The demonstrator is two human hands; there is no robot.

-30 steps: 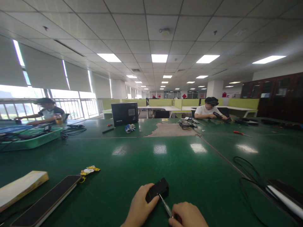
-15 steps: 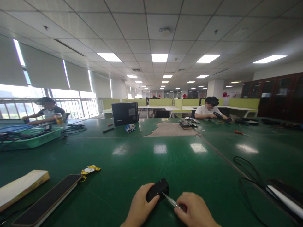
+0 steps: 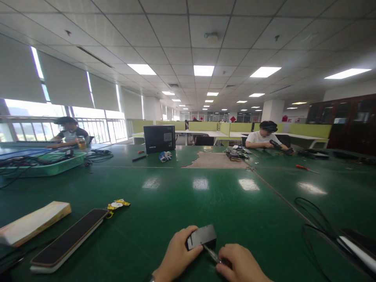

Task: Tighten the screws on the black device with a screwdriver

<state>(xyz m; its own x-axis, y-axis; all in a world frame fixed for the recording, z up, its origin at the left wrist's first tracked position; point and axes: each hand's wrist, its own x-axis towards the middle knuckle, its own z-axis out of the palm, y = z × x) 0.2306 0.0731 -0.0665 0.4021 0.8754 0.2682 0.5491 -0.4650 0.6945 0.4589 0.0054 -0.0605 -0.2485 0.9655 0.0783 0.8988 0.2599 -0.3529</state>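
My left hand (image 3: 179,252) is closed around one end of a small black box-shaped device (image 3: 204,235), held above the green table near its front edge. The device's upper face catches the light and looks grey, with a dark slot near the left end. In my right hand (image 3: 241,263) is a slim screwdriver (image 3: 212,253) with a silvery, see-through handle. Its tip meets the device at the lower edge of the lit face, beside my left thumb. My right fingers hide the rear of the handle.
A phone (image 3: 70,239) lies on the left beside a pale packet (image 3: 35,222). Black cables (image 3: 319,223) lie to the right. Farther back are a green basket (image 3: 63,164), a black computer case (image 3: 159,139) and a red screwdriver (image 3: 305,168). Two people sit at the table's far sides.
The device has turned in my left hand, so its upper face now shines grey instead of black. My right hand has followed with the screwdriver. The whole view has shifted slightly.
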